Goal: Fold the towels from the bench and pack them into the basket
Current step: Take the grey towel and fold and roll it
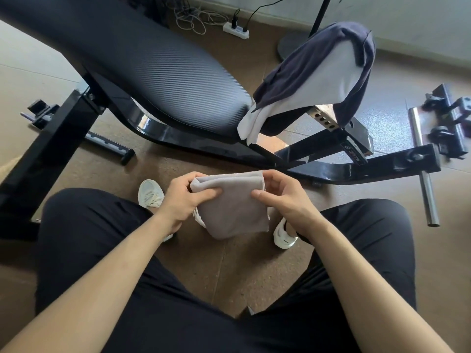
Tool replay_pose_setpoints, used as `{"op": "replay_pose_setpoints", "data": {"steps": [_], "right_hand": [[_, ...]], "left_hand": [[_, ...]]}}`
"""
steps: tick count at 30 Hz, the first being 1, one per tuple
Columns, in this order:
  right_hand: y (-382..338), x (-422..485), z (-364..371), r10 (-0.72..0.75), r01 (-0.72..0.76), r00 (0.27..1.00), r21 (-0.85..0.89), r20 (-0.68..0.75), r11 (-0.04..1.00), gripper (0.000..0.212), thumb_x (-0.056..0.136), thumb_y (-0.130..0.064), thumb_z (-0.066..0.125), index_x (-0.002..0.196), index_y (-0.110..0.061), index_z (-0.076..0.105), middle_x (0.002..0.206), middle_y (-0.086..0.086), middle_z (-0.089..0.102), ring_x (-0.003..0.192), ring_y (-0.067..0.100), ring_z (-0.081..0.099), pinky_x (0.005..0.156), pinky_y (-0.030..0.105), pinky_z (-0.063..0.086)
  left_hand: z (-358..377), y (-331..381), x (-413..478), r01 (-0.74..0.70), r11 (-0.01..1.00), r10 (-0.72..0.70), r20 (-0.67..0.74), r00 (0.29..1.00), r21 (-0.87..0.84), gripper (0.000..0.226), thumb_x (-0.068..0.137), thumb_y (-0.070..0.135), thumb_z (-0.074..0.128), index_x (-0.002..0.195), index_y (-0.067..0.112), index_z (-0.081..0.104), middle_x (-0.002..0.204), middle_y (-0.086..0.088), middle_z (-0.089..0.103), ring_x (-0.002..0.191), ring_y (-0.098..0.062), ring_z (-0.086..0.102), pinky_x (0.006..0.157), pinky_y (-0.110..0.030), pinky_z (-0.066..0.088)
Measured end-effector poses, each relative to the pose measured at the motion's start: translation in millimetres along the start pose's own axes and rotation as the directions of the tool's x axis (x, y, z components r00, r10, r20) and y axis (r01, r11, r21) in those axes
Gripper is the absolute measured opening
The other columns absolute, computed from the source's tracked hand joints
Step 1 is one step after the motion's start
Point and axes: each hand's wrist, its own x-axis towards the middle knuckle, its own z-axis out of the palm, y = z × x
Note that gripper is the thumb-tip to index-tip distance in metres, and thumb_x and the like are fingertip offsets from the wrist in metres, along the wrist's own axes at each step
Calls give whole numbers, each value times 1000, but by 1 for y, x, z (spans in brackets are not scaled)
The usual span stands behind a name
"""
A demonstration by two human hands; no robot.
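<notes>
A small grey towel (pixel 233 210), folded into a rough square, hangs in the air between my knees. My left hand (pixel 184 198) pinches its upper left corner. My right hand (pixel 283 197) grips its upper right edge, thumb on the front. On the black padded bench (pixel 158 72), two more towels drape over the raised seat end: a dark navy towel (pixel 313 59) and a white towel (pixel 323 82) partly under it, its corner hanging down at the seat's front. No basket is in view.
The bench's black steel frame (pixel 331 169) runs across the floor ahead of my white shoes (pixel 150 193). A chrome weight peg (pixel 423 171) juts out at the right. A power strip (pixel 235 29) with cables and a round stand base (pixel 290 44) lie beyond on the brown floor.
</notes>
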Motion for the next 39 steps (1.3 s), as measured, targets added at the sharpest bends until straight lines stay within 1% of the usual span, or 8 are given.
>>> {"op": "replay_pose_setpoints", "data": {"steps": [6,13,17,20,22,28,35,39], "right_hand": [[4,9,27,47,-78,965,-114,-257,990,18,81,-31,83,86,-15,76,85,10,75,88,34,71,77,57,58],[8,12,58,-46,-148,890,-384,-453,911,39,78,-43,81,61,-20,55,55,-8,52,57,9,48,58,28,41],[7,12,71,-118,-121,852,-411,-510,904,43,80,-39,80,58,-23,47,54,-8,48,55,9,44,62,32,40],[7,14,66,-109,-128,843,-394,-526,910,37,83,-40,80,61,-25,54,57,-9,53,58,11,50,65,39,50],[5,15,60,-91,-115,856,-361,-508,925,31,84,-41,79,66,-21,62,62,-7,60,63,13,57,65,39,54],[0,6,54,-8,-49,957,-189,-289,981,22,90,-40,74,91,-18,76,84,-3,74,85,15,72,78,44,62],[0,5,51,-13,-37,964,-185,-265,982,39,84,-50,78,109,-20,76,99,-7,76,94,9,72,82,34,63],[-3,4,47,99,-70,961,119,-258,990,23,91,-31,76,105,-14,76,97,0,77,94,14,74,80,36,60]], "left_hand": [[13,-2,-2,-22,973,76,-229,970,228,25,79,35,86,93,20,72,86,4,73,86,-15,69,72,-38,59],[27,1,-10,-65,868,313,-440,842,492,39,74,40,86,91,23,55,84,10,61,78,-16,61,64,-32,51],[34,5,-15,-156,858,366,-370,854,490,46,75,39,86,101,21,52,91,8,60,78,-13,61,63,-29,55],[30,8,-19,-256,928,325,-251,912,272,51,74,37,81,113,17,56,100,9,63,87,-10,66,71,-13,54],[27,7,-19,-254,950,288,-196,937,180,48,75,35,80,114,16,59,106,7,67,94,-10,69,78,-17,58],[21,5,-15,-303,913,355,-164,920,272,30,83,26,84,109,18,70,107,4,73,100,-10,71,86,-26,61],[21,3,-17,-415,885,398,123,909,210,34,87,20,76,120,16,74,115,1,58,111,-17,61,81,-22,58],[12,12,-16,-409,895,399,88,913,178,49,84,34,73,131,26,65,123,0,58,116,-13,60,93,-21,53]]}}
